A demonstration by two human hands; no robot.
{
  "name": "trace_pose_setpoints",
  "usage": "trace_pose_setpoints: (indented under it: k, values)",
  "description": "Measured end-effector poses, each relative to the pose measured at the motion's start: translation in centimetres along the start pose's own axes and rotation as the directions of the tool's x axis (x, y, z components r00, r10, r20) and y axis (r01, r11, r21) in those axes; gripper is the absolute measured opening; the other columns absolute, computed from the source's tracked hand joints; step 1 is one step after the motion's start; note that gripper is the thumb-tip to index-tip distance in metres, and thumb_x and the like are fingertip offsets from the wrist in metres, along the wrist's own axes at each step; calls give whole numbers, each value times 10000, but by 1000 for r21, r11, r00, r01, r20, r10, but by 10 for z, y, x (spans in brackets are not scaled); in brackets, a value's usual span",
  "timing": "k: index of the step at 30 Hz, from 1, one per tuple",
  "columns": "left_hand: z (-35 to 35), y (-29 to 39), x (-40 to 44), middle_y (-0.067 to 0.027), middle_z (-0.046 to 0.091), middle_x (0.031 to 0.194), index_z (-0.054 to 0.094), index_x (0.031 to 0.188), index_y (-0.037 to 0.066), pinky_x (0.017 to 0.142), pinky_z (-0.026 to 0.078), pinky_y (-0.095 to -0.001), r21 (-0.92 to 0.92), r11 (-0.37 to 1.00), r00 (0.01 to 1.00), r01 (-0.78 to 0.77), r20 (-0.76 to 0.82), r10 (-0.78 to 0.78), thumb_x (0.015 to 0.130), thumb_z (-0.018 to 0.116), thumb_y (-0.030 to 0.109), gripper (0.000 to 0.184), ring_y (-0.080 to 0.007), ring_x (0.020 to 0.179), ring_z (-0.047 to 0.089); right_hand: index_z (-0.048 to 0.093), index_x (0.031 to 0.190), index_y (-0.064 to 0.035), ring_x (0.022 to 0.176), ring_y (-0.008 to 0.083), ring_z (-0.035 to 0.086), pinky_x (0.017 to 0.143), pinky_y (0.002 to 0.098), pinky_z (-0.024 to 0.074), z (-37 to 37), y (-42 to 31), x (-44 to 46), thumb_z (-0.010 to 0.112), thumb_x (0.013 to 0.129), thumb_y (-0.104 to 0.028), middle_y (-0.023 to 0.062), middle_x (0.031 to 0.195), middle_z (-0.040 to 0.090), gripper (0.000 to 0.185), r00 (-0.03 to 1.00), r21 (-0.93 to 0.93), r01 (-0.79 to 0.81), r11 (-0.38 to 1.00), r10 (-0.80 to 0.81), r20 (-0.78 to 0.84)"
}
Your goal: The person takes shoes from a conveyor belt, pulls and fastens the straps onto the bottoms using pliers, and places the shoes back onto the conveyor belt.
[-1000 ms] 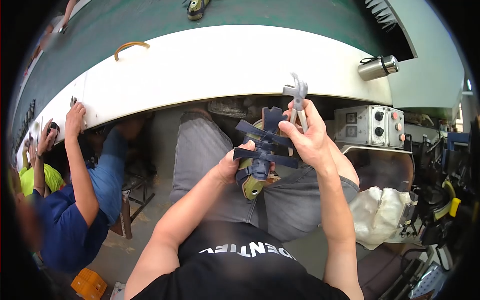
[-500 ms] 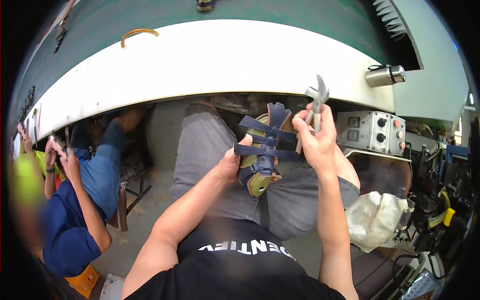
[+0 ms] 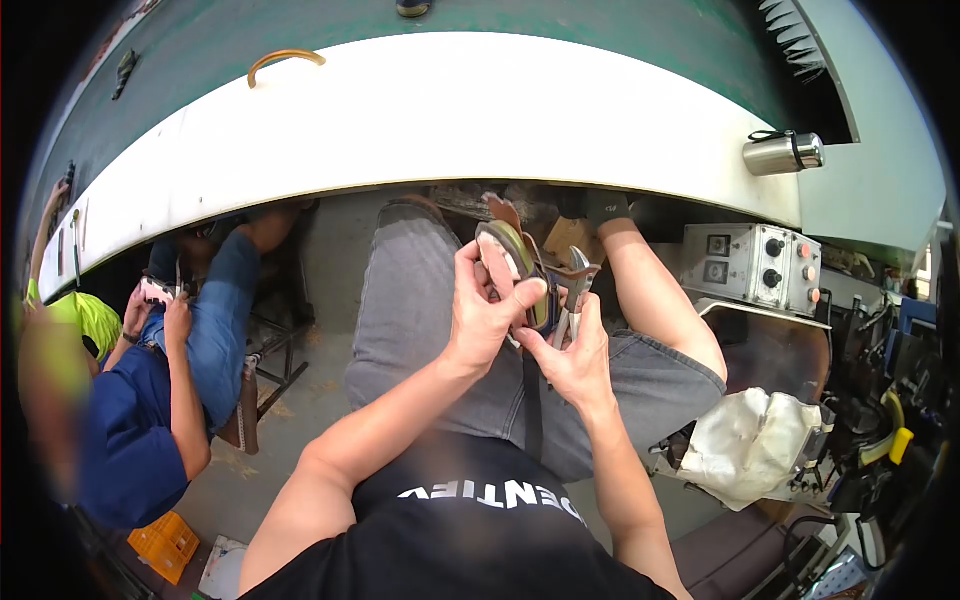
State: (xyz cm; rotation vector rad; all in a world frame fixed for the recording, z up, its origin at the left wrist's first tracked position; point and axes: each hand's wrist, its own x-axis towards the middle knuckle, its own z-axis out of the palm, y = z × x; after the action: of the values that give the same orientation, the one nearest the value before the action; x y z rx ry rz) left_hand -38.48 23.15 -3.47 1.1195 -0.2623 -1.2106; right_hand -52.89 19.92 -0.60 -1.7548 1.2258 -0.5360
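Note:
My left hand (image 3: pixel 482 312) is closed around a green and navy strappy shoe upper (image 3: pixel 512 238), which is tilted so its pale underside faces left. A brown-lined flap (image 3: pixel 503 208) sticks up at its far end. My right hand (image 3: pixel 577 356) grips metal lasting pincers (image 3: pixel 580 262), jaws pointing up, close against the shoe's right side. Whether the jaws have hold of a strap, I cannot tell. Both hands are above my lap, with the right thumb near the shoe.
A white bench top (image 3: pixel 400 110) crosses in front, bearing a steel flask (image 3: pixel 783 153) and a tan curved strip (image 3: pixel 286 62). On the right are a control box (image 3: pixel 752 268) and a whitish cloth (image 3: pixel 745 450). A co-worker in a blue shirt (image 3: pixel 135 435) sits at left.
The shoe has been turned from straps-up to tilted, its underside now toward the left. My right hand has brought the pincers down and left to the shoe's side.

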Motion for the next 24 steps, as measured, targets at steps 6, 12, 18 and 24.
trace_pose_setpoints:
  k: [6,12,18,24]
  values:
    - [-7,8,16,-28,606,1163,515,1290,51,955,471,-285,-99,994,992,50,123,-37,1092,476,349,360,-97,1063,574,464,1269,3,716,102,635,619,257,539,-7,6,-13,780,897,-183,60,952,655,523,933,445,-338,830,232,275]
    - [-17,-4,52,-2,695,897,654,1060,109,794,527,-290,-125,883,880,452,227,-418,1037,531,454,368,-122,834,654,437,1346,1,702,109,627,611,263,539,-7,27,-3,746,928,-216,68,958,641,563,888,401,-407,821,253,385]
    - [-18,-13,40,-14,685,972,639,1094,88,819,525,-284,-143,936,937,321,193,-292,1046,525,339,280,-117,873,650,414,1401,-8,724,108,629,616,256,539,-7,27,-11,728,945,-211,63,976,636,590,880,388,-407,827,240,410]
    - [-4,-24,27,-2,658,1015,616,1184,59,850,504,-266,-72,984,985,165,71,-160,1042,540,253,252,-95,922,617,417,1422,-27,703,128,636,622,287,551,-4,46,-23,720,943,-181,62,951,650,587,856,292,-469,834,348,382]
